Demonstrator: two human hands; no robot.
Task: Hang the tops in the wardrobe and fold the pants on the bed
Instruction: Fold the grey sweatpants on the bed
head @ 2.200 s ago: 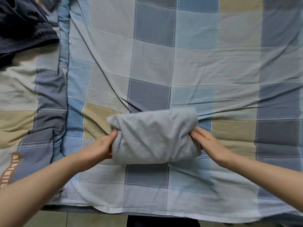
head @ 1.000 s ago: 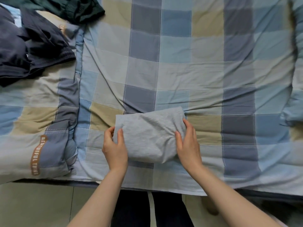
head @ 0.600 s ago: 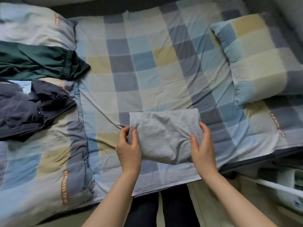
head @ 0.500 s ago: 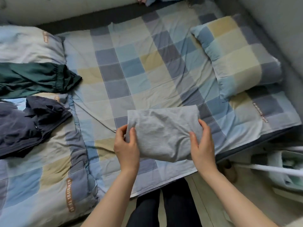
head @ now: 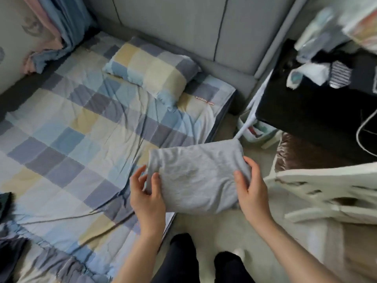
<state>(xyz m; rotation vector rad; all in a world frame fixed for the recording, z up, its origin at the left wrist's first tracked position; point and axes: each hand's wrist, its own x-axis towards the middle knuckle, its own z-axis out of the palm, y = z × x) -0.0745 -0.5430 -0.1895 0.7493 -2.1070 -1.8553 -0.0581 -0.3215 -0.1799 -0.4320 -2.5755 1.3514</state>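
Observation:
A folded light grey garment [head: 195,176] is held in the air in front of me, over the bed's right edge and the floor. My left hand [head: 145,193] grips its left end, thumb on top. My right hand [head: 252,186] grips its right end the same way. The bed [head: 71,139] with its checked blue, grey and beige cover lies to the left. Dark clothing [head: 6,203] shows only at the far left edge.
A checked pillow [head: 151,76] lies at the head of the bed against a grey padded headboard [head: 183,27]. A black stand [head: 318,111] with white and striped items on top is at the right. A white chair [head: 330,193] stands right of my hand. My legs [head: 204,260] are below.
Both hands have lifted the folded grey garment off the bed and carried it right, past the bed's edge. My view has swung right, bringing in the headboard, black stand and chair.

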